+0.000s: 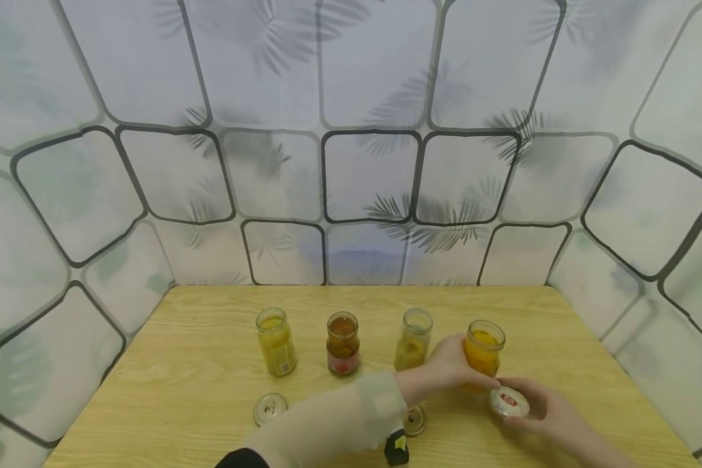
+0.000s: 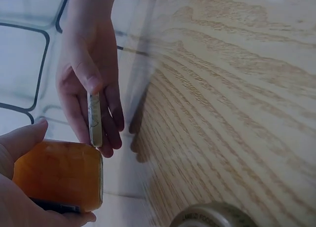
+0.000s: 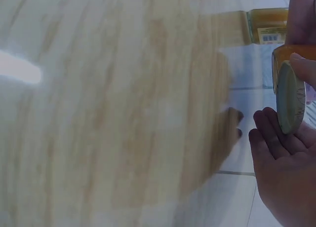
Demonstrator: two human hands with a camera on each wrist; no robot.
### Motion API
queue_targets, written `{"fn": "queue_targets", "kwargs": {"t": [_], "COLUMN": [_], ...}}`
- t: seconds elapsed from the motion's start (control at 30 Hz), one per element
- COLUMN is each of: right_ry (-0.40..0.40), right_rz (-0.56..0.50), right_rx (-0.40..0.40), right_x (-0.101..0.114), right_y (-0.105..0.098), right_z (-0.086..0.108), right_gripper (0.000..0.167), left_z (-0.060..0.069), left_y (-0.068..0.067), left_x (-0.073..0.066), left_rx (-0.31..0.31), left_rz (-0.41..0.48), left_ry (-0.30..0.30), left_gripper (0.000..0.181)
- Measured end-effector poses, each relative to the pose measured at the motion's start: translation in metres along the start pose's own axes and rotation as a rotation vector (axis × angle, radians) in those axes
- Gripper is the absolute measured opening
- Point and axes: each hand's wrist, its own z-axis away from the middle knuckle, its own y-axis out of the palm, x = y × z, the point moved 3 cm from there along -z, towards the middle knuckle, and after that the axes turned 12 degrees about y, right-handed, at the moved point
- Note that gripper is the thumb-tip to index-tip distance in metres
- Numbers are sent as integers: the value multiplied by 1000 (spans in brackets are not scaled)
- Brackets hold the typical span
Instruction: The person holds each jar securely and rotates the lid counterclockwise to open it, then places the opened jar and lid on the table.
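On the right of the table, my left hand (image 1: 444, 365) grips an uncapped glass jar (image 1: 483, 354) of orange contents, thumb on one side and fingers on the other in the left wrist view. Close beside that jar, my right hand (image 1: 552, 416) holds a round metal lid (image 1: 509, 402) with a red mark on top. The lid (image 2: 95, 121) stands on edge between thumb and fingers in the left wrist view. From the right wrist view, the lid's pale inner side (image 3: 287, 101) shows, apart from any jar mouth as seen from the head.
Left of the held jar stand three uncapped jars: one yellow (image 1: 277, 348), one reddish brown (image 1: 342, 344), and one yellowish (image 1: 414, 341) partly behind my left hand. Lids lie on the wooden table (image 1: 210, 338): one at left (image 1: 270, 408), another (image 1: 414, 421) partly under the left sleeve (image 1: 339, 416).
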Motion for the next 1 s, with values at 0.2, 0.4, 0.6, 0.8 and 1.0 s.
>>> {"fn": "queue_targets", "kwargs": {"t": [0.2,0.4,0.6,0.8,1.0], "right_ry": [149,148,-23,-98,-70], "right_rz": [83,253,385,450,499], "right_rx": [2,-43,-124,-178,-145], "right_x": [-3,0,3,4,3], "right_y": [6,14,19,22,22], "right_z": [2,5,5,4,3], "right_gripper": [70,76,74,69,69], "left_z": [-3,-5,-7,-10,-14], "left_y": [5,9,10,12,15], "left_x": [5,9,15,21,26], "left_rx": [-22,-26,-34,-60,-85], "left_rz": [-38,-37,6,75,113], "left_ry": [-59,-88,-80,-80,-83], "left_gripper": [49,52,51,51,55]}}
